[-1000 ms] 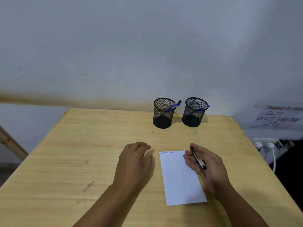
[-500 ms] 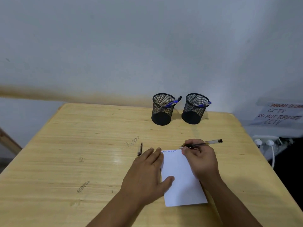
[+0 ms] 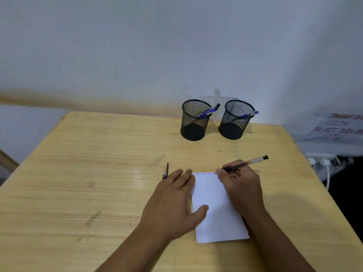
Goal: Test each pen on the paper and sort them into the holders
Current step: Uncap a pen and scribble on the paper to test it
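**Desk:** Pinched low on its barrel by the right hand (image 3: 240,185), fingers curled round it, a clear-bodied pen (image 3: 244,163) meets the top right corner of the white paper (image 3: 218,209). And the other hand?

**Photographer:** The left hand (image 3: 172,201) lies flat, fingers straight, thumb and fingertips pressing the sheet's left edge to the wooden table (image 3: 98,173). It holds nothing.

**Desk:** What makes this test a good one?

**Photographer:** Likely a short, light stroke beside the small writing along the top edge, with the left palm keeping the sheet from sliding.

**Desk:** And then?

**Photographer:** Two mesh holders wait at the far edge, the left holder (image 3: 194,120) and the right holder (image 3: 236,119), each with a blue pen leaning in it. A black cap (image 3: 166,170) lies just left of the paper; recapping first seems wise.
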{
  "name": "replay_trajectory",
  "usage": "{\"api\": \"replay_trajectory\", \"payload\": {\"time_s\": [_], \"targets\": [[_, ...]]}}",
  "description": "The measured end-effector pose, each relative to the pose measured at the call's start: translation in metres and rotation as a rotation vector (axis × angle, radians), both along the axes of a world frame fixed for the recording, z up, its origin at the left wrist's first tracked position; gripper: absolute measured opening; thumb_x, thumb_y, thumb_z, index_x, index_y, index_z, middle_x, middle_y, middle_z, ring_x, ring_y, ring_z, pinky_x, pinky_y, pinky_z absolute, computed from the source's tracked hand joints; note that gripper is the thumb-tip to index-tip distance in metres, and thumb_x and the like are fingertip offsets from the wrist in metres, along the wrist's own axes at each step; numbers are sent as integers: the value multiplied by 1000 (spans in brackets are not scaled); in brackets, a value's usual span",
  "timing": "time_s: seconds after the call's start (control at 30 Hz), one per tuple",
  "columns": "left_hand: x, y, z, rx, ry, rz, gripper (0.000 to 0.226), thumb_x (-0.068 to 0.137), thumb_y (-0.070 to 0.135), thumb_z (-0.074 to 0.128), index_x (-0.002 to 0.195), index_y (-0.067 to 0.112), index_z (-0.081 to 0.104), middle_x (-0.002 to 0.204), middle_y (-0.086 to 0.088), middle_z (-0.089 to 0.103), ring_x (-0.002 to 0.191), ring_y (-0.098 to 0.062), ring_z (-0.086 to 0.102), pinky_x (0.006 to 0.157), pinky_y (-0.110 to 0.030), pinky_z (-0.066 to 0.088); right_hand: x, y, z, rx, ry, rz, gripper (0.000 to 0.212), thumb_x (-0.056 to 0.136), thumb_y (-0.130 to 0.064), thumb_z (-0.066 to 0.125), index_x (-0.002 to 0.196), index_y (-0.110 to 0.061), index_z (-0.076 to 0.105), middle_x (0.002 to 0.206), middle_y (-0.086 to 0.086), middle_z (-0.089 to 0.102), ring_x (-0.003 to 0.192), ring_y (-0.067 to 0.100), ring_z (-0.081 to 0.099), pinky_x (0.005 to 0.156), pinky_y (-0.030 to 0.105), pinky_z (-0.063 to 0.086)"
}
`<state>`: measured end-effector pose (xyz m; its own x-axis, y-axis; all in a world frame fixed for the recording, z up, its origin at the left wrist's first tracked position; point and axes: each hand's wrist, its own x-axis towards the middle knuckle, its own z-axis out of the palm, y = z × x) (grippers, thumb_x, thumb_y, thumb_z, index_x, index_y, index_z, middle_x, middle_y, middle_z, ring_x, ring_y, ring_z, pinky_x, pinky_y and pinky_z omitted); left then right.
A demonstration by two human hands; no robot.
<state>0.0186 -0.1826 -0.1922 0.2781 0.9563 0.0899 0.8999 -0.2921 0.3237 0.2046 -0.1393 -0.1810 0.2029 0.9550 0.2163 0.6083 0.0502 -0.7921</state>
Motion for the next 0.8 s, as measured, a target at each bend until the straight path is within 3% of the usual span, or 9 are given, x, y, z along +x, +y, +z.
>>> {"api": "replay_trajectory", "payload": {"time_s": [0.13, 0.4, 0.8], "targets": [[0, 0, 1, 5, -3, 0, 85, 82, 71, 36, 153, 24, 26, 163, 11, 16, 150, -10, 7, 120, -31, 15, 0, 1, 0, 44, -57, 12, 9, 84, -16, 76, 87, -9, 70, 71, -7, 67, 68, -1, 63, 61, 4, 44], [0, -1, 3, 7, -3, 1, 86, 82, 72, 36, 153, 24, 27, 163, 11, 16, 150, -9, 8, 120, -30, 14, 0, 2, -1, 33, -35, 5, 10, 84, -16, 75, 87, -9, 69, 70, -7, 67, 68, 3, 65, 63, 13, 47], [1, -1, 4, 0, -4, 4, 86, 83, 71, 36, 154, 24, 25, 163, 11, 15, 150, -9, 8, 120, -31, 15, -1, 1, -2, 29, -56, 8, 12, 85, -13, 74, 91, -5, 69, 76, 1, 70, 68, 13, 66, 64, 13, 48]]}}
